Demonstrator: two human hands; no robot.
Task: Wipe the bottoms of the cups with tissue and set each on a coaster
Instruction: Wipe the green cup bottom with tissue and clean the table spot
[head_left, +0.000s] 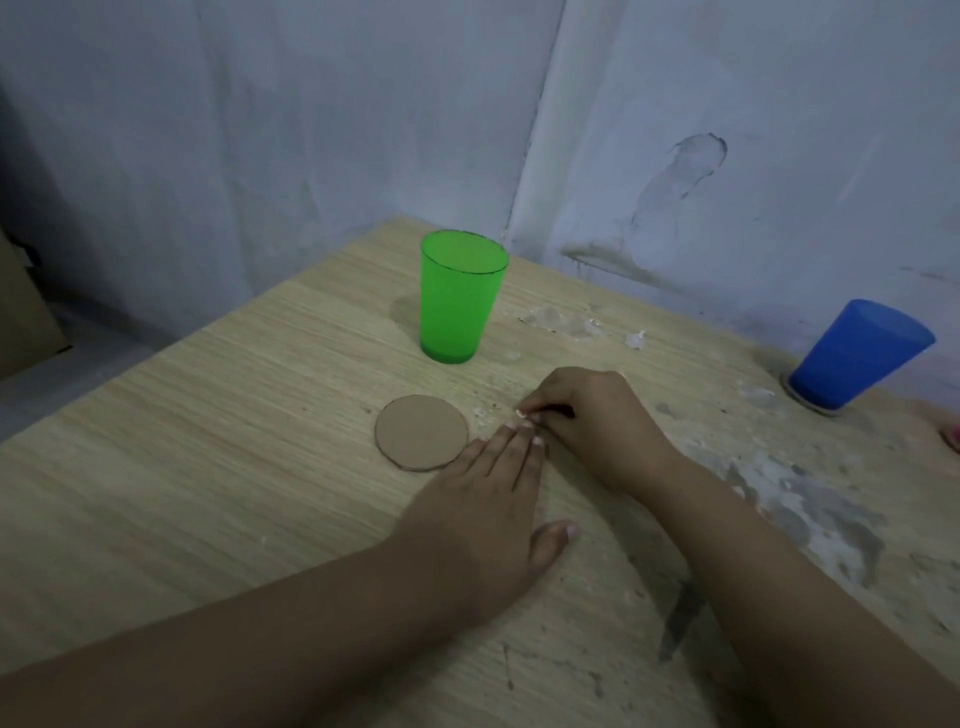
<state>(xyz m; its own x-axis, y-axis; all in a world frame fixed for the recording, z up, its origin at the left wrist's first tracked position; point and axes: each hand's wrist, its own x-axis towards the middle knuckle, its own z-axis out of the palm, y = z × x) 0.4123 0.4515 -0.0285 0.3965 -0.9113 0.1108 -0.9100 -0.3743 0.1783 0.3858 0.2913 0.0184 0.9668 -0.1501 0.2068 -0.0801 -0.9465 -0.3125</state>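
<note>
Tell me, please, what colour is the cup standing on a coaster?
Blue; the head view shows it clearly, at the table's far right.

A light wood-grain desk (208, 467) carries a green cup (457, 301) upright beyond the hands, a bare round coaster (421, 432) just left of the left hand's (483, 499) fingertips, and a blue cup (857, 353) on another coaster (813, 408) far right of the right hand (592, 426). Both hands rest on the desk among white flecks (566, 322).

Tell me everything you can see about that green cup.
The green cup is translucent plastic, smooth, tapering from a wide rim down to a narrower base. It stands upright and looks empty, directly on the wooden table near the far corner by the wall. It is not on the round cardboard coaster, which lies nearer. Neither hand touches it.
</note>
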